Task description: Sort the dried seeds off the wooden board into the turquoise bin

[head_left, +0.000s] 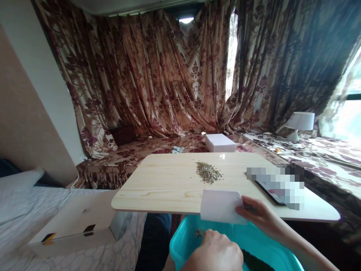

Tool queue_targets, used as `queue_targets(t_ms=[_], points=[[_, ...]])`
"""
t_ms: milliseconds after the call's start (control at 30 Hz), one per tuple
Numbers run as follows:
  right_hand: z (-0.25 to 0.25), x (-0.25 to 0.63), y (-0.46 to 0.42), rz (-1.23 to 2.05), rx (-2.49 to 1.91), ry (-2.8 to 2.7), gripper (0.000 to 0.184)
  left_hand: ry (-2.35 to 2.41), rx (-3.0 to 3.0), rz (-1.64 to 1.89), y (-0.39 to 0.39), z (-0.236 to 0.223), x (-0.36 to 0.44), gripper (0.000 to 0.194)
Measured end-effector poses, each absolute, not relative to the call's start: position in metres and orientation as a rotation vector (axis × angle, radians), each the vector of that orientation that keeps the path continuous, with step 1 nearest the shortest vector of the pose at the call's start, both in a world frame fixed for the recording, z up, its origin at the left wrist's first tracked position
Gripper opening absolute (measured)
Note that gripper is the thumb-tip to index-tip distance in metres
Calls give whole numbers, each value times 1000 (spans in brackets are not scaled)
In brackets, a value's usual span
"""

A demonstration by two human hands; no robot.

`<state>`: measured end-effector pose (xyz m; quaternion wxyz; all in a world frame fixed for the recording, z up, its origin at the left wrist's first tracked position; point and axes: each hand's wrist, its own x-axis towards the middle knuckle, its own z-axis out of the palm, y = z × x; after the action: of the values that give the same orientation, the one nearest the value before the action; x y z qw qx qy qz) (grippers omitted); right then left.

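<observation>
My right hand (255, 212) grips the right edge of a thin white scraper sheet (218, 203), with a small hole near its corner. The sheet overlaps the table's front edge, above a turquoise basin (176, 244). My left hand (216, 250) is over the basin, knuckles up and fingers curled; whatever they hold is hidden. Inside the basin lie some pale bits (199, 233) and a dark green mass (255, 261), partly covered by my left hand. A loose pile of small greenish-brown grains (208, 173) is spread on the wooden table (166, 177) beyond the sheet.
A dark-edged flat object with a pixelated surface (276, 186) lies on the table's right side. Behind the table is a white box (220, 142). A larger box (76, 222) sits on the bed at left. At far right stands a lamp (300, 122).
</observation>
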<state>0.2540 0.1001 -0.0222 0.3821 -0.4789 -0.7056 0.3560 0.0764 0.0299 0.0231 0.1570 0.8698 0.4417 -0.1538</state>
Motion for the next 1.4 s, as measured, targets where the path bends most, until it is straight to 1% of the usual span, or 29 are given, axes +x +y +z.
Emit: queue_targets(t_ms=[67, 167, 267, 567, 667, 1167, 1400], points=[[-21, 264, 105, 935, -1228, -1759, 48, 1287, 2451, -408, 27, 26, 71, 33], [-22, 285, 125, 768, -1260, -1550, 57, 1361, 2362, -311, 23, 28, 58, 38], [-27, 297, 143, 666, -1273, -1442, 56, 1429, 2290, -178, 19, 25, 44, 41], [-44, 285, 165, 409, -1335, -1539, 25, 1603, 2109, -59, 10, 13, 7, 38], [-46, 282, 168, 371, -1353, -1542, 20, 1622, 2077, -35, 9, 8, 2, 37], [-44, 279, 164, 346, -1334, -1611, 19, 1648, 2052, -11, 12, -2, -4, 35], [-41, 280, 158, 376, -1331, -1620, 21, 1670, 2066, -5, 9, 4, -3, 35]])
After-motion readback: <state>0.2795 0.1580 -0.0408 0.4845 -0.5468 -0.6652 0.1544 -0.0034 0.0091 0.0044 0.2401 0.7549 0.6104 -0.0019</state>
